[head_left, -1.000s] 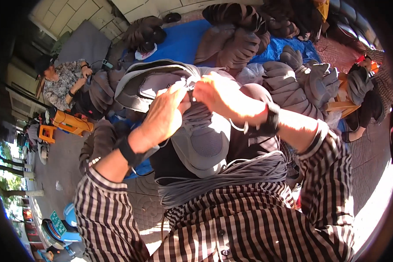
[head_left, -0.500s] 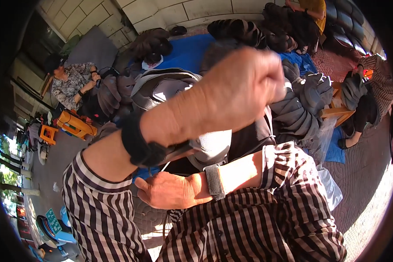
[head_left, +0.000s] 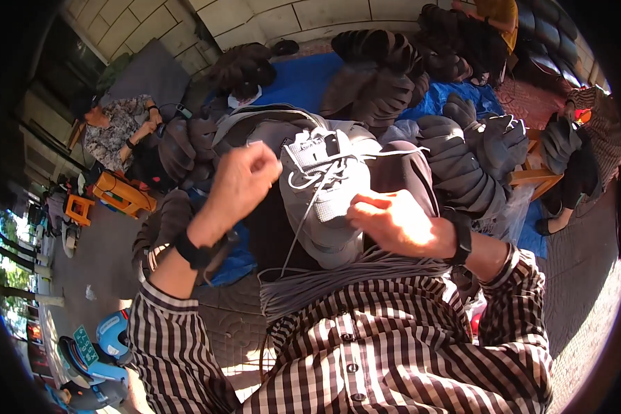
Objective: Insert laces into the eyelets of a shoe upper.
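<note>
A grey sneaker (head_left: pixel 328 207) with pale laces (head_left: pixel 328 169) rests at my lap, its toe toward me. The laces are partly threaded, and loose ends trail over the upper. My left hand (head_left: pixel 245 179) is raised just left of the sneaker, fingers curled into a pinch; whatever lies between them is too small to make out. Beside the toe, on the right, my right hand (head_left: pixel 397 221) has thumb and fingers pressed together, their contents also unclear. A bundle of grey laces (head_left: pixel 324 286) lies across my lap below the sneaker.
Piles of dark shoe parts (head_left: pixel 455 165) lie ahead and to the right, some by blue sheets (head_left: pixel 303 79). A person (head_left: pixel 117 131) sits at the left near an orange stool (head_left: pixel 121 193). Other people work at the far right. A blue scooter (head_left: pixel 93 359) stands lower left.
My forearms were crossed, with the left hand out to the right and the right hand low to the left. They have uncrossed, and the hands are now on either side of the sneaker.
</note>
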A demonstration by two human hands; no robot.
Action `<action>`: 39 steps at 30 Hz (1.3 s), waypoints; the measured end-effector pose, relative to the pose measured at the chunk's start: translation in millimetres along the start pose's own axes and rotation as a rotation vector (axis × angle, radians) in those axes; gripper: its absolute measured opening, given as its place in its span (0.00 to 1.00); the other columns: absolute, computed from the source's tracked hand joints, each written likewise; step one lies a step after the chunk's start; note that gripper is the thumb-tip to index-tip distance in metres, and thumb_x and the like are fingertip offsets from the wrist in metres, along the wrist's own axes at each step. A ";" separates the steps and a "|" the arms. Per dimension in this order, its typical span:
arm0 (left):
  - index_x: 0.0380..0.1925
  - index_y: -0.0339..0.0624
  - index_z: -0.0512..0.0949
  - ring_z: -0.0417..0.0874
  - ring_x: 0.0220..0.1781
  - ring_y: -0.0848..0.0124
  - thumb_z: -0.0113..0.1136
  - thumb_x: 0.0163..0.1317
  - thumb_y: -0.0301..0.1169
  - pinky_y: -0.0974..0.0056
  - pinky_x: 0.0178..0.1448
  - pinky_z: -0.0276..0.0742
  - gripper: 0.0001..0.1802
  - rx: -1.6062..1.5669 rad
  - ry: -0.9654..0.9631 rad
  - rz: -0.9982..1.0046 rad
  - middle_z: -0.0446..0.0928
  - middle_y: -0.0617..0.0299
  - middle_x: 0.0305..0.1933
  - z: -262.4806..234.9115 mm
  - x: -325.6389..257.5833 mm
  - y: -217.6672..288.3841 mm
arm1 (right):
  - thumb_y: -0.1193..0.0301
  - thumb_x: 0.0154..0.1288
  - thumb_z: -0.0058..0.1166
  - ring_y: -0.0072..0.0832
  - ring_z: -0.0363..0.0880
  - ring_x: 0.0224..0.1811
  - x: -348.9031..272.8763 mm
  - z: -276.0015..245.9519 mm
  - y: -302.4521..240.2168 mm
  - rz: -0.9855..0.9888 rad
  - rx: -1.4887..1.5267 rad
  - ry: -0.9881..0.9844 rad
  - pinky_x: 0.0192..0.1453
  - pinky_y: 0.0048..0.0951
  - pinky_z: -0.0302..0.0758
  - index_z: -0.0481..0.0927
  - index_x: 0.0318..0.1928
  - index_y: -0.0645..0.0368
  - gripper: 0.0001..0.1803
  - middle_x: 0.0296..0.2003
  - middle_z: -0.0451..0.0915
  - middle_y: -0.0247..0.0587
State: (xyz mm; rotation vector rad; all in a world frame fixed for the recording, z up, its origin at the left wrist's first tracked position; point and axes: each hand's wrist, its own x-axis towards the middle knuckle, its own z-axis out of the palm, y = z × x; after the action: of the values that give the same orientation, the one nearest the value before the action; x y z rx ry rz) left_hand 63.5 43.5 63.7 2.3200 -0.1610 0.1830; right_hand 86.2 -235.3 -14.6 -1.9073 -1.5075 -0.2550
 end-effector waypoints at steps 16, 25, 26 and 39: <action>0.27 0.38 0.72 0.80 0.26 0.49 0.60 0.56 0.26 0.54 0.32 0.73 0.06 0.208 0.028 0.192 0.75 0.49 0.21 51.5 -4.4 -13.1 | 0.74 0.57 0.62 0.30 0.78 0.35 29.2 -5.1 66.9 0.116 -0.002 0.092 0.34 0.30 0.76 0.77 0.36 0.62 0.08 0.45 0.74 0.38; 0.28 0.31 0.72 0.79 0.26 0.55 0.52 0.57 0.24 0.56 0.31 0.70 0.05 0.509 -0.083 0.302 0.74 0.46 0.21 12.7 21.3 -12.5 | 0.65 0.67 0.56 0.18 0.72 0.26 25.6 -4.7 85.1 0.480 0.495 0.088 0.34 0.21 0.71 0.78 0.38 0.59 0.10 0.29 0.74 0.31; 0.28 0.31 0.72 0.79 0.26 0.55 0.52 0.57 0.24 0.56 0.31 0.70 0.05 0.511 -0.087 0.300 0.74 0.46 0.21 11.0 21.5 -10.9 | 0.65 0.67 0.56 0.18 0.72 0.26 25.5 -6.0 83.5 0.481 0.499 0.090 0.34 0.21 0.71 0.78 0.38 0.59 0.10 0.29 0.74 0.31; 0.25 0.34 0.71 0.73 0.21 0.76 0.52 0.60 0.28 0.68 0.28 0.67 0.08 0.251 -0.296 0.032 0.71 0.62 0.19 -14.8 11.0 -5.0 | 0.71 0.65 0.59 0.15 0.72 0.23 33.3 13.4 89.1 0.616 1.216 0.200 0.30 0.16 0.72 0.79 0.39 0.59 0.06 0.24 0.75 0.28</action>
State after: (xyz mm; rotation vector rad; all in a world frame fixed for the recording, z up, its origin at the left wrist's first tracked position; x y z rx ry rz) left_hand 73.9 57.0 72.2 2.5869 -0.3406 -0.1342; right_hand 174.9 -209.5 -41.2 -1.1556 -0.5725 0.6081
